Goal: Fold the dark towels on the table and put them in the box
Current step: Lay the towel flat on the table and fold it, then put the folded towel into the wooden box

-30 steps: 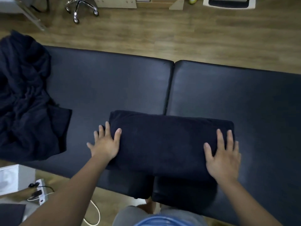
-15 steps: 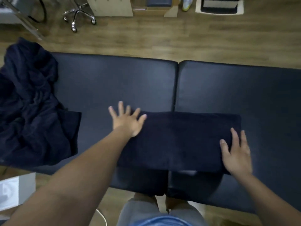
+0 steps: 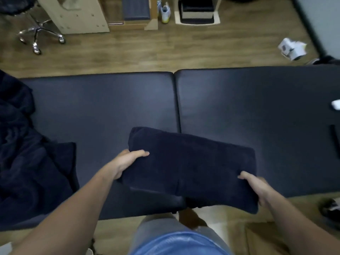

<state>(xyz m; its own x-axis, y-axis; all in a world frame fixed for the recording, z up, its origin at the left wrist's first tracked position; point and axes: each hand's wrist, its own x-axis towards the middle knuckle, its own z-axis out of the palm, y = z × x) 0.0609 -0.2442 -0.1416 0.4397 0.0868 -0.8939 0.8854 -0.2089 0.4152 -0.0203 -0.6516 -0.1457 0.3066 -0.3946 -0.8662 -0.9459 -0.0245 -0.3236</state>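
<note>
Folded towel (image 3: 191,168) gripped at both short ends, skewed, its near-right corner past the front edge of the surface (image 3: 257,100). L hand (image 3: 127,162): thumb on top, fingers tucked under, hidden. R hand (image 3: 257,186): same grip. Unfolded towel pile (image 3: 27,162) at far left of the surface, well apart.
</note>
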